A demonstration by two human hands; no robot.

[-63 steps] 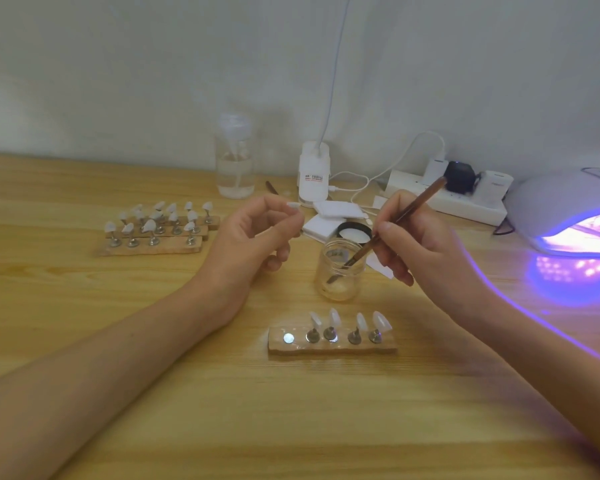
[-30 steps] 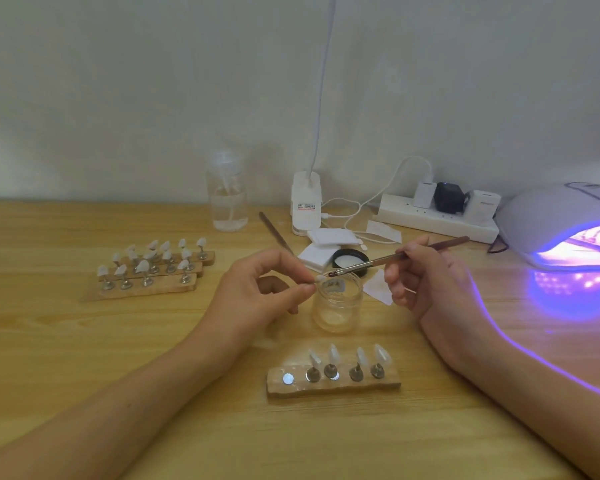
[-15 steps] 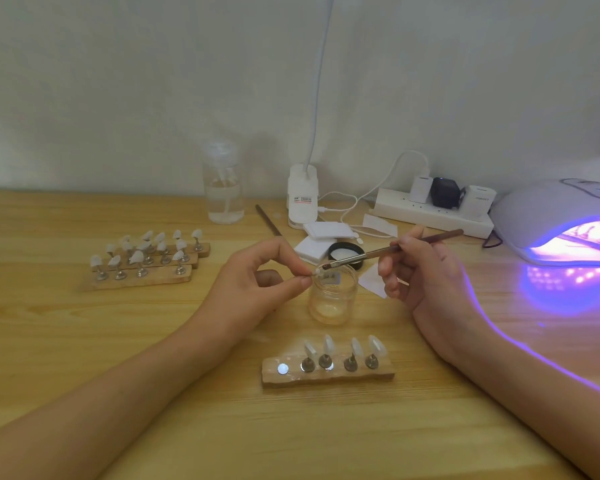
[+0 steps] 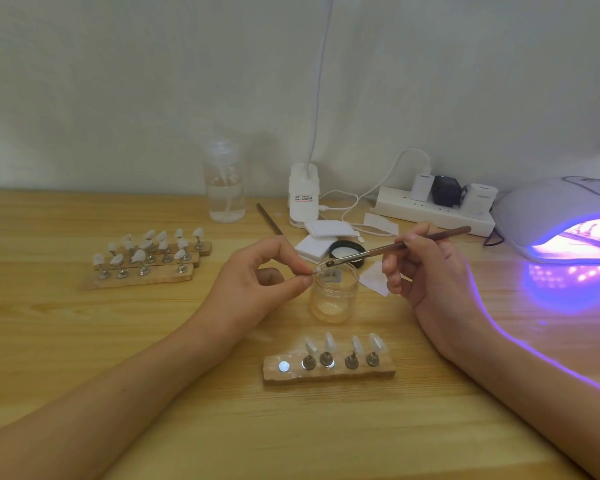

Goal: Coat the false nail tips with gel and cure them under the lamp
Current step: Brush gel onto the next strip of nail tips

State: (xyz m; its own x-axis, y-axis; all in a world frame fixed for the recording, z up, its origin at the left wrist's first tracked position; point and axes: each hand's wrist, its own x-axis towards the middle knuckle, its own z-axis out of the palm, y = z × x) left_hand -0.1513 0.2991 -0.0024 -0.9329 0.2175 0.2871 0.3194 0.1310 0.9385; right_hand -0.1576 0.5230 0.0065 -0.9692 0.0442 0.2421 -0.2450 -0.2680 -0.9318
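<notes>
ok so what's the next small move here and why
Probably draw the brush along the nail tip to spread gel: the left hand pinches that tip by the open jar's rim, and the right hand holds the brush with its bristles at the tip.

The wooden table (image 4: 66,341) bears nail holders (image 4: 329,373), a jar (image 4: 333,299), a curing lamp (image 4: 551,202).

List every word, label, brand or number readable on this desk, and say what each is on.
No text here can be read with certainty.
White lamp base: label with dark and red print, too blurred to read.
White charger on the power strip: grey print, too small to read.
Glass jar: small label, blurred.
Nail lamp: marks on top, blurred.
</notes>
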